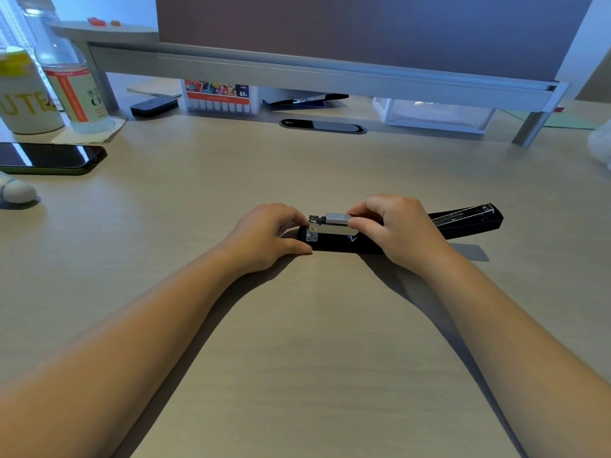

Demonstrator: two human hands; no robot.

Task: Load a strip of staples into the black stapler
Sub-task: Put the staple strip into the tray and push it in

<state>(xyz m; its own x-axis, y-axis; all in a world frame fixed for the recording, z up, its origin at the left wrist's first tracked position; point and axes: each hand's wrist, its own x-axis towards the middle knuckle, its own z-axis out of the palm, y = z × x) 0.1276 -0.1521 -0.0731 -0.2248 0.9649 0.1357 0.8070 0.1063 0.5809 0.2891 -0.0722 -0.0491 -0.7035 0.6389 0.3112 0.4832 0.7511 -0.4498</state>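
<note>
While the black stapler lies opened flat on the matte desk, right hand pinches a grey staple strip over the chrome magazine; left hand grips its front end.

Between your hands the stapler is black with a shiny silver metal channel, and the strip of staples at your right fingertips is dull grey. Under your hands the desk is pale beige woodgrain. Far left of your left hand lies a glossy black phone.
</note>
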